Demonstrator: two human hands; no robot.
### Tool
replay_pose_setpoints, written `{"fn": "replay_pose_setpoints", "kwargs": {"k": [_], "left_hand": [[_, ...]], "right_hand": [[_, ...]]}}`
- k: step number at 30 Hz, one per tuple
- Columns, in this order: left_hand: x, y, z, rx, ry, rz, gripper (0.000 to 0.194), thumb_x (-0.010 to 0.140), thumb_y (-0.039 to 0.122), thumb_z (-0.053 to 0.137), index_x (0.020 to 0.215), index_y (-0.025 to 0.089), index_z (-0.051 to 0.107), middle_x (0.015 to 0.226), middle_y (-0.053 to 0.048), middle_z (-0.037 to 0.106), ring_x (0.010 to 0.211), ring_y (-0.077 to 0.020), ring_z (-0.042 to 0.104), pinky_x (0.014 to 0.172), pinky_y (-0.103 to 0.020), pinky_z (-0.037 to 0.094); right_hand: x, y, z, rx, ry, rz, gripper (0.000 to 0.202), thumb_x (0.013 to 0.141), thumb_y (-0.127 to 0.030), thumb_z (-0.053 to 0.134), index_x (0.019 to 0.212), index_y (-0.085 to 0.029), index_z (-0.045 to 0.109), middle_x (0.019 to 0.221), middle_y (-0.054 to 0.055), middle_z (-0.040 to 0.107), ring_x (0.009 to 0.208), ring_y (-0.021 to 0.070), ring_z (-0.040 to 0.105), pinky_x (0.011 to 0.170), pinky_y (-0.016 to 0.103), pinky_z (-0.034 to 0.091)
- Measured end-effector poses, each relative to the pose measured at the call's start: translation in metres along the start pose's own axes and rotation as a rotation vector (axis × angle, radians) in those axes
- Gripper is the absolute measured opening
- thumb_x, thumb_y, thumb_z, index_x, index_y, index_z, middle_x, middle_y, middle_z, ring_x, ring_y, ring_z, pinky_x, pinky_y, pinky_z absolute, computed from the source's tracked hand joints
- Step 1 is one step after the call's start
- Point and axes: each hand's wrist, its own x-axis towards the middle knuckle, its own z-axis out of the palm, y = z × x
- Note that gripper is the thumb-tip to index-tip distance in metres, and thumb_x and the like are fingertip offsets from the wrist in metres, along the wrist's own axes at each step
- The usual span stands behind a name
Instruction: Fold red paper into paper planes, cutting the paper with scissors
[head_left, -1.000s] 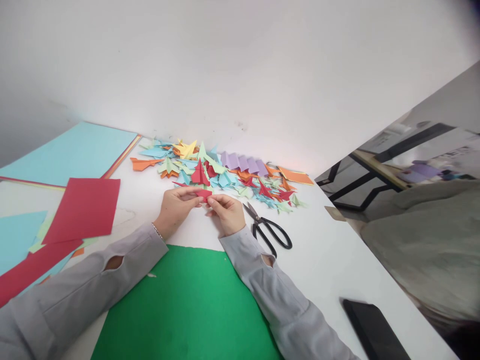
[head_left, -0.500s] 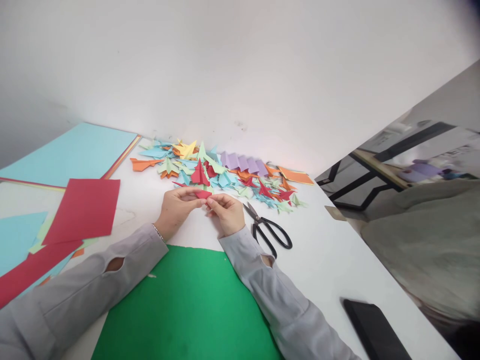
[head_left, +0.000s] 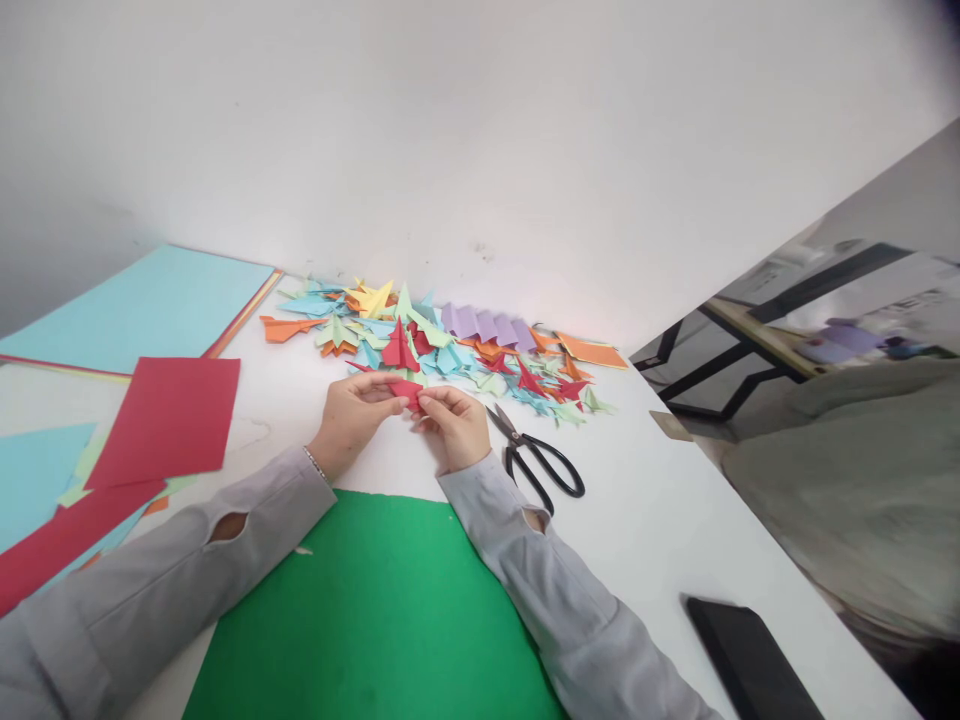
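A small folded piece of red paper is pinched between both hands above the white table. My left hand grips its left side with thumb and fingers. On its right edge, the thumb and fingertips of my right hand are closed. Fingers partly hide the paper, so its full shape does not show. Just beyond the hands lies a heap of small folded paper planes in red, orange, yellow, blue and light green. Black-handled scissors, blades slightly apart, rest right of my right hand.
A green sheet lies under my forearms. At left are red paper and a stack of large blue sheets. Purple pleated paper and orange paper sit by the wall. A black phone-like slab lies front right.
More of the red paper now shows between the hands, as the right fingertips have shifted slightly right along its edge. The arms and the table things stay put.
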Motion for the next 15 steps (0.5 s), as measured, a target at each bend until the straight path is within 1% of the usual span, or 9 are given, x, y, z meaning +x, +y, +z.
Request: {"fn": "replay_pose_setpoints", "kwargs": {"k": [7,15], "left_hand": [[-0.0022,0.0046,0.0017,0.012,0.019,-0.014,0.034,0.052,0.016,0.079,0.085,0.013,0.069,0.066,-0.002,0.07,0.065,-0.0153,0.065,0.064,-0.027,0.052],[-0.001,0.0031,0.001,0.028,0.026,-0.012,0.034,0.053,0.015,0.078,0.085,0.013,0.07,0.068,-0.002,0.071,0.066,-0.0148,0.065,0.064,-0.026,0.052]], "right_hand": [[0.0006,0.0009,-0.0009,0.012,-0.011,-0.001,0.019,0.056,-0.026,0.075,0.067,-0.016,0.064,0.049,-0.003,0.063,0.046,0.01,0.059,0.041,0.018,0.048],[0.0003,0.0008,-0.0005,0.005,-0.008,-0.011,0.015,0.057,-0.022,0.072,0.067,-0.016,0.063,0.048,-0.003,0.062,0.045,0.0106,0.059,0.041,0.019,0.048]]}}
